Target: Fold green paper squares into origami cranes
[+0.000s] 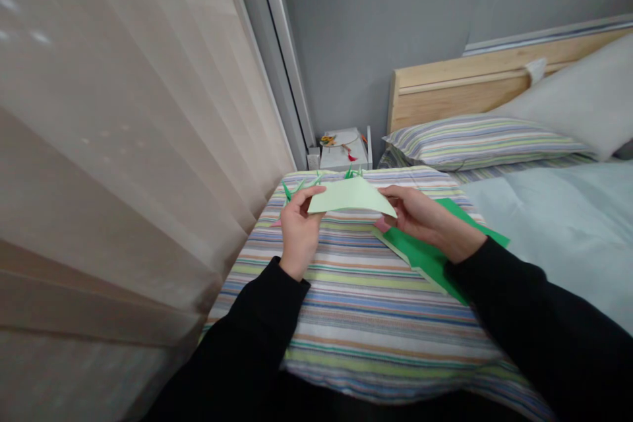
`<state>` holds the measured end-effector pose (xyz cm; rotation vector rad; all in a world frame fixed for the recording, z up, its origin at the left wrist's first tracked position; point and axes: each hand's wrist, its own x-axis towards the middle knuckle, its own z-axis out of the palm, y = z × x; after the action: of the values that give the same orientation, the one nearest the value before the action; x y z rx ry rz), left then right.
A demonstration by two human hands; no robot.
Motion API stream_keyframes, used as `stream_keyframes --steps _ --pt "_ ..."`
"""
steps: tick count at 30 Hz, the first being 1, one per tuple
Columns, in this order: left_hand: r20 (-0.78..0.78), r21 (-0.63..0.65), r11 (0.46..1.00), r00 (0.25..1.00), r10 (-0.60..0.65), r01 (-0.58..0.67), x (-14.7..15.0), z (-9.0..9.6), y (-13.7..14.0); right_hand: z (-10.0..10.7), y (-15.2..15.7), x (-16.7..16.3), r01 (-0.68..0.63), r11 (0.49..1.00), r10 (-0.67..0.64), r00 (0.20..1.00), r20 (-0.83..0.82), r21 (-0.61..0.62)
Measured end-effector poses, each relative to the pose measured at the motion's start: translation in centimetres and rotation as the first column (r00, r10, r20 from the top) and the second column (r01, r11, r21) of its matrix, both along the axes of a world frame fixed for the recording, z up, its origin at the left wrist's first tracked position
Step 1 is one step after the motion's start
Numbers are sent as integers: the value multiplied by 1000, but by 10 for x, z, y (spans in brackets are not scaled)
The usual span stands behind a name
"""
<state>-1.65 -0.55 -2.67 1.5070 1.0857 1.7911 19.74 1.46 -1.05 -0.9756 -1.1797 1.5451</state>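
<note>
A sheet of pale green paper [350, 195] is held up in front of me, bowed along its lower edge. My left hand [301, 227] pinches its left corner between thumb and fingers. At the opposite corner, my right hand [420, 216] grips the paper the same way. Beneath my right hand and forearm lie dark green sheets [432, 270] with pale edges showing on one side. A bit of pink paper [382, 224] peeks out by my right fingers. Behind the held sheet stand green folded-paper pieces [352, 173], partly hidden; another green folded piece [287, 192] is beyond my left hand.
A striped cloth [376, 316] covers the surface under my hands. To the left hangs a pale curtain [148, 112]. Beyond the far edge, a small white stand [341, 157] holds little items. At right are a striped pillow [484, 138], a light blue cover [558, 224] and a wooden headboard [445, 89].
</note>
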Motion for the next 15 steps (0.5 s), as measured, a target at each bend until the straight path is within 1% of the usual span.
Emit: stream_keyframes --steps 2,3,4,5,6,7,8,9,10,12,13,15 --pt "-31 37 995 995 92 -91 -1 1 0 0 1 0 52 998 -52 999 -9 -43" --pt "-45 45 992 992 119 -117 -2 1 0 -1 2 1 105 994 -106 994 -16 -43" --pt "-56 44 992 991 123 -121 -2 1 -1 -1 4 3 192 981 -192 981 -15 14" --pt "-63 29 995 993 102 -100 -1 1 -1 -1 5 4 278 955 -278 960 -15 103" --pt "-68 4 998 996 60 -60 0 1 -2 -1 5 5 348 913 -352 936 -19 212" --pt "-69 -30 999 998 8 -11 1 1 -3 -1 5 6 377 867 -392 920 -20 325" --pt "-60 -70 997 997 -42 37 2 1 -4 0 4 7 358 833 -388 921 -14 423" --pt "-42 -113 991 996 -83 78 3 1 -5 1 3 6 297 820 -347 938 12 490" --pt "-16 -154 982 993 -115 111 4 1 -6 2 0 5 220 819 -293 954 58 530" --pt "50 -213 964 987 -153 160 7 2 -8 5 -5 2 94 815 -228 959 168 571" --pt "83 -229 956 982 -171 185 9 3 -10 6 -8 0 56 811 -224 949 222 583" --pt "130 -238 940 968 -217 243 11 6 -12 7 -11 -2 25 805 -248 922 298 593"
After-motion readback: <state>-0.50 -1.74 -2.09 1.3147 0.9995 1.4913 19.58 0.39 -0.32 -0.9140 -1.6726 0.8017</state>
